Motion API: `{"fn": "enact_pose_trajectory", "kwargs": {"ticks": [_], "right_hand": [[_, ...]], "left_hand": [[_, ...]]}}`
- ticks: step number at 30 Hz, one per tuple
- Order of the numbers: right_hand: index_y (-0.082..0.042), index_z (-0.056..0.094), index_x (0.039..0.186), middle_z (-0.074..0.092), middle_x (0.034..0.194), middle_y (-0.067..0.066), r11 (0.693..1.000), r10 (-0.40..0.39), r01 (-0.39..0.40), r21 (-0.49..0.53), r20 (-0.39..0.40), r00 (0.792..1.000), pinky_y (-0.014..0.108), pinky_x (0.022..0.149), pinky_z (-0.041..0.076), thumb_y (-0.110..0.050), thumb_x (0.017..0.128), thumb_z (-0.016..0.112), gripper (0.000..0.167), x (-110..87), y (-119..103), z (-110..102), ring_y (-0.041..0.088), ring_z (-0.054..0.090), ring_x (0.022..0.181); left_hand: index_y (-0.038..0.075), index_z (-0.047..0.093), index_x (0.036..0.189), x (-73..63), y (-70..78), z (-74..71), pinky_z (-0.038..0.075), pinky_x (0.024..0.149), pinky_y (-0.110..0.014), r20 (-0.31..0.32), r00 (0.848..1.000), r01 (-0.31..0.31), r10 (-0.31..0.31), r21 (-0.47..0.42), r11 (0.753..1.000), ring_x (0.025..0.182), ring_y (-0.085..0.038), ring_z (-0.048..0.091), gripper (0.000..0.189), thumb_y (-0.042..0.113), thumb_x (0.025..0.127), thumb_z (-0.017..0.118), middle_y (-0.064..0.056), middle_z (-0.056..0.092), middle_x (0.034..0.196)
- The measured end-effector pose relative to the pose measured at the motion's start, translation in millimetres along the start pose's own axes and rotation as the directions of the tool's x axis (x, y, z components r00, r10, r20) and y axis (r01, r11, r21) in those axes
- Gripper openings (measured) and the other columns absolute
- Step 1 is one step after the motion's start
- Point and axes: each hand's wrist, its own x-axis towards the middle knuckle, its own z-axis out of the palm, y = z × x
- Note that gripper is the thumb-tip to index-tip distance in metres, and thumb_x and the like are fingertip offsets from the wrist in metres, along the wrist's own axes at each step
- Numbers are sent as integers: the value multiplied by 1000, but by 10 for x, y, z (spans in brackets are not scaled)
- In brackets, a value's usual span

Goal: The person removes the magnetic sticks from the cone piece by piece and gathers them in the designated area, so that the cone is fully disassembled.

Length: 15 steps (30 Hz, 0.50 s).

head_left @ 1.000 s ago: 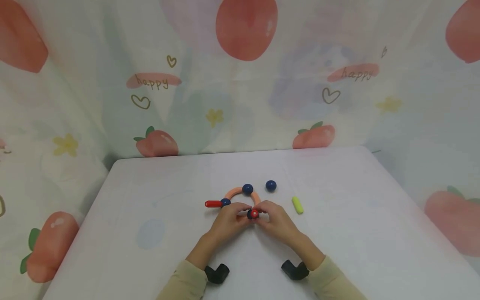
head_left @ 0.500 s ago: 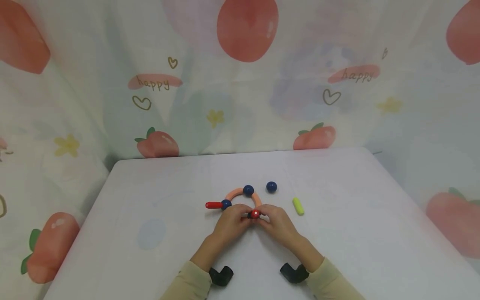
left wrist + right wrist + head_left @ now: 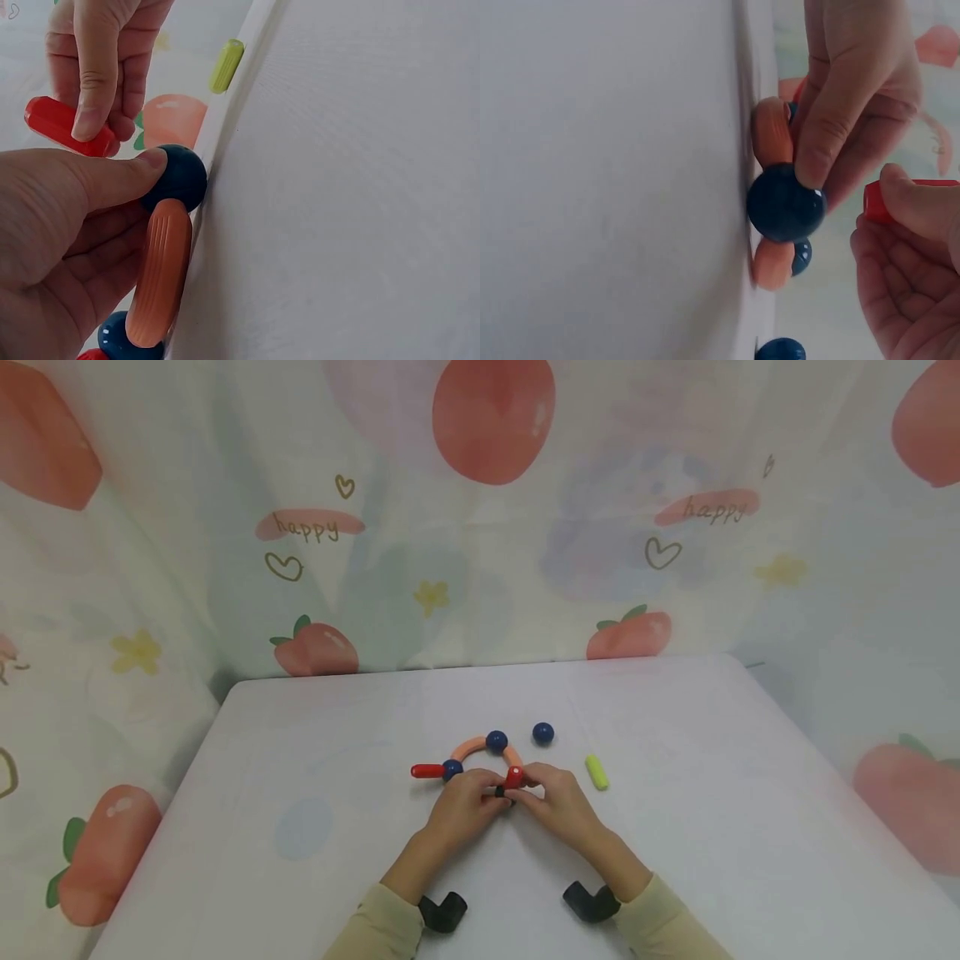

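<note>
My left hand (image 3: pixel 467 808) pinches a dark blue ball (image 3: pixel 182 178) between thumb and fingers. That ball joins the ends of two curved orange sticks, one of them the ribbed orange stick (image 3: pixel 161 270) nearest the left wrist camera. More blue balls, such as the one (image 3: pixel 497 742) at the back, link the orange pieces into a ring, and a red stick (image 3: pixel 427 771) points out from its left side. Between thumb and fingertips my right hand (image 3: pixel 561 803) pinches another red stick (image 3: pixel 876 204), with a gap between it and the held ball in the right wrist view.
Behind the ring, a loose blue ball (image 3: pixel 543 733) lies on the white table (image 3: pixel 712 827). To its right is a short yellow-green stick (image 3: pixel 596 772). Black wrist-worn pieces show under both sleeves, and a fruit-print cloth (image 3: pixel 480 568) hangs behind the table.
The red stick in my right hand has tilted and shifted slightly away from the camera and right, showing more of its side. My left hand stays nearly in place.
</note>
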Motion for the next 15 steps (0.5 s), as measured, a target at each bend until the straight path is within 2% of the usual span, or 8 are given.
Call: {"fn": "enact_pose_trajectory", "kwargs": {"ticks": [4, 9, 15], "right_hand": [[-3, 68, 95, 68, 87, 3, 989, 140, -140, -40, 20, 990, 32, 73, 52, -6, 72, 77, 25, 6, 3, -81, 16, 63, 80], [1, 65, 98, 67, 88, 7, 939, 344, -342, -46, 55, 937, 33, 73, 53, -8, 72, 78, 30, 31, 33, -185, 20, 63, 80], [-2, 59, 91, 64, 80, 3, 877, 476, -469, -107, 49, 878, 31, 70, 52, -13, 71, 80, 31, 29, 112, -257, 17, 60, 75]], "left_hand": [[11, 70, 104, -7, 5, 2, 48, 79, -23, 10, 1000, 8, -8, -5, 1000, 90, -8, 60, 27, 21, 79, 73, 4, 67, 98], [11, 69, 106, -16, 12, -6, 48, 80, -23, 7, 1000, 22, -22, -18, 1000, 93, -9, 60, 29, 20, 79, 74, 3, 66, 100], [9, 69, 105, -27, 11, -8, 48, 79, -22, 4, 1000, 18, -18, -21, 1000, 91, -9, 60, 29, 19, 78, 74, 2, 67, 100]]}}
